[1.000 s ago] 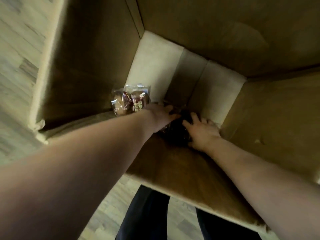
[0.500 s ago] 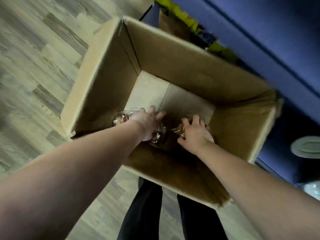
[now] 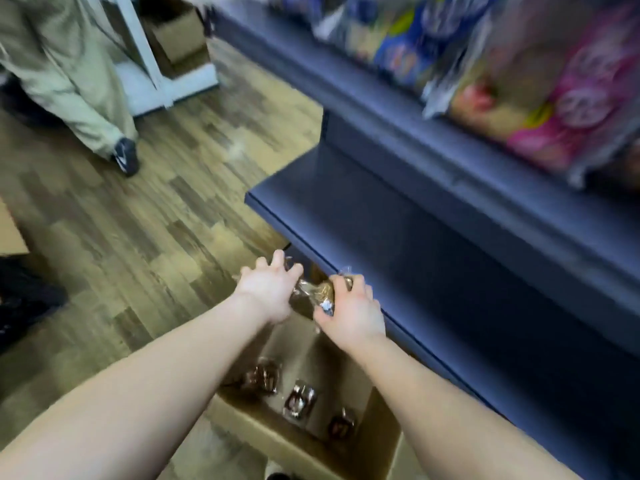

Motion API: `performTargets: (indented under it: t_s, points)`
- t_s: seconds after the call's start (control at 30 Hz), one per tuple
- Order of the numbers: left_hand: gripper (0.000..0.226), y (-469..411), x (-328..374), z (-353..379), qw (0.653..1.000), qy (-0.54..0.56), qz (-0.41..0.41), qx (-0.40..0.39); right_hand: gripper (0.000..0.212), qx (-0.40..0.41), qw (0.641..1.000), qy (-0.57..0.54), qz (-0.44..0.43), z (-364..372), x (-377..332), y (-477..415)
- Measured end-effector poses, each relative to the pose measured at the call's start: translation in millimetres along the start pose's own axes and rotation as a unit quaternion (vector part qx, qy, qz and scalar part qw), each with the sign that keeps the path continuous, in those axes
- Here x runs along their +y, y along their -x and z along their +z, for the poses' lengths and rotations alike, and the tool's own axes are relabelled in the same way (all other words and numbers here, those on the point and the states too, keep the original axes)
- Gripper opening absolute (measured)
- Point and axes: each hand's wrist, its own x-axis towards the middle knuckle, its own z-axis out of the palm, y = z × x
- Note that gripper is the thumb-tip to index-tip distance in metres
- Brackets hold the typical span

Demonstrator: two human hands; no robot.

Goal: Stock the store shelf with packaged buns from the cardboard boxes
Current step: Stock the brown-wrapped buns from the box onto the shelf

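Head camera looked down at my two bare arms, stretched forward over an open cardboard box (image 3: 311, 455). My left hand (image 3: 268, 292) and my right hand (image 3: 351, 311) held between them a packet of buns (image 3: 313, 292) in clear wrapping, my fingers bent around its two ends. The packet was in the air above the box, just in front of the edge of a dark blue shelf (image 3: 381, 216), whose near part was bare. Three more packets (image 3: 299, 400) lay on the bottom of the box. On the upper shelf stood colourful bags (image 3: 519, 84), very blurred. Another person's leg (image 3: 90, 98) was on the wooden floor (image 3: 138, 220).
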Motion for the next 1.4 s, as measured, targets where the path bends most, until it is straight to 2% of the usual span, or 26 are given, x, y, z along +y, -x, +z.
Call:
performTargets:
  t_s: [0.1, 0.2, 0.33, 0.47, 0.6, 0.8, 1.0, 1.17, 1.4]
  points:
    - [0.055, 24.1, -14.8, -61.3, 0.996, 0.042, -0.017, 0.074, 0.061, 0.04, 0.998, 0.02, -0.042, -57.0, -26.2, 8.2]
    - [0.065, 42.4, -22.9, -109.3, 0.992, 0.042, -0.004, 0.117, 0.063, 0.084, 0.993, 0.041, -0.067, -107.6, -48.4, 12.8]
    - [0.067, 68.2, -35.9, -168.8, 0.981, 0.055, -0.001, 0.186, 0.064, 0.146, 0.982, 0.08, -0.093, -176.5, -73.8, 25.0]
    - [0.07, 83.4, -33.9, -217.8, 0.965, 0.056, 0.013, 0.256, 0.064, 0.206, 0.972, 0.076, -0.087, -227.7, -77.6, 39.0]
    - [0.072, 87.9, -5.8, -250.6, 0.955, 0.041, 0.057, 0.288, 0.065, 0.258, 0.964, 0.049, -0.031, -260.9, -48.7, 59.8]
    - [0.075, 78.7, 78.1, -287.3, 0.94, -0.021, 0.153, 0.305, 0.066, 0.282, 0.954, 0.061, 0.078, -293.3, 47.3, 109.3]
    - [0.074, 82.1, 210.4, -310.7, 0.92, 0.016, 0.262, 0.292, 0.066, 0.308, 0.92, 0.067, 0.233, -312.9, 166.3, 196.2]
    - [0.07, 114.4, 321.9, -300.1, 0.882, 0.006, 0.381, 0.277, 0.067, 0.321, 0.878, 0.058, 0.351, -309.9, 241.3, 289.6]
    - [0.074, 159.8, 434.7, -273.3, 0.83, -0.013, 0.499, 0.249, 0.063, 0.336, 0.837, 0.051, 0.429, -289.0, 290.3, 372.7]
